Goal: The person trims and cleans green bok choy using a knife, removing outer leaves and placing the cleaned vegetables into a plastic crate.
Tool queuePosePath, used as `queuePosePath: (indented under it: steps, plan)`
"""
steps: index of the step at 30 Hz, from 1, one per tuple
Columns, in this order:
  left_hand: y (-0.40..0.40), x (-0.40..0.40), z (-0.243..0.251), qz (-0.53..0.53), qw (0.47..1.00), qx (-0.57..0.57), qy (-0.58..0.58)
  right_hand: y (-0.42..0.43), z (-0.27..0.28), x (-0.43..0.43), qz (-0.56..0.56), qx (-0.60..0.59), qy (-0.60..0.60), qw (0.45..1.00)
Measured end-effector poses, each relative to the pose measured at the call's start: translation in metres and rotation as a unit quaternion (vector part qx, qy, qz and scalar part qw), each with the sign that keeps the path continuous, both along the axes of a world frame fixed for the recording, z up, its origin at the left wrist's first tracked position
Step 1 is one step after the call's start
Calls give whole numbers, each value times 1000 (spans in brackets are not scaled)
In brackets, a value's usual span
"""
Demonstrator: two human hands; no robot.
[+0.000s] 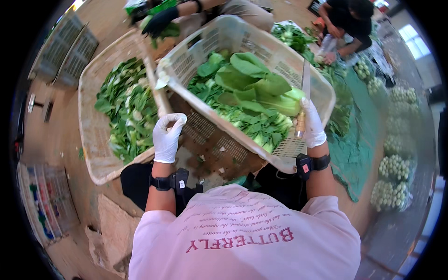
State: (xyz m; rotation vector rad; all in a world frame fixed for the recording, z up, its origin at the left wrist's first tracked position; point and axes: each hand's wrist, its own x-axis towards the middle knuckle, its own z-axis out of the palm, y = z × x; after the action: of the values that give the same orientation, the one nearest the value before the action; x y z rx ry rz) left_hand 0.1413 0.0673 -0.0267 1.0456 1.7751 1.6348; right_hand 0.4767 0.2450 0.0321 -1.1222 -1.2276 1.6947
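Observation:
My right hand (312, 122), in a white glove, grips a knife (300, 120) by its wooden handle, blade upward, over the right side of a pale plastic crate (227, 126). A large head of bok choy (257, 82) lies with its pale base against that hand; whether the fingers also hold it I cannot tell. Beneath it are smaller bok choy (260, 127). My left hand (169, 137), also gloved in white, is raised between this crate and a left crate (91, 154) of leafy greens (129, 105). Its fingers curl in; anything small between them cannot be made out.
Across the crates, a person's black-gloved hand (161, 21) holds greens. Another person (346, 24) handles a plastic bag at upper right. Bagged vegetables (393, 166) line the right side beside a green sheet (364, 140). Stacked crates (63, 49) stand at left.

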Motion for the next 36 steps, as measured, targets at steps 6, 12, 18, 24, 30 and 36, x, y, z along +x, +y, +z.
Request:
queuePosePath:
  steps: [6, 12, 18, 24, 30, 36]
  plan:
    - [23, 26, 4, -45, 996, -73, 14, 135, -34, 131, -163, -32, 25, 986]
    - [64, 34, -10, -112, 980, -162, -13, 230, -61, 188, -338, -113, 133, 925]
    - [175, 98, 0, -241, 950, -190, -58, 237, -59, 195, -250, -136, 409, 867]
    - [287, 174, -95, -363, 854, -366, -73, 110, -23, 144, -150, -81, 407, 897]
    - [356, 282, -257, -462, 795, -271, 284, 115, -7, 167, -240, -25, 368, 898]
    - [367, 331, -226, -443, 608, -381, 538, 110, 0, 163, -199, -31, 409, 890]
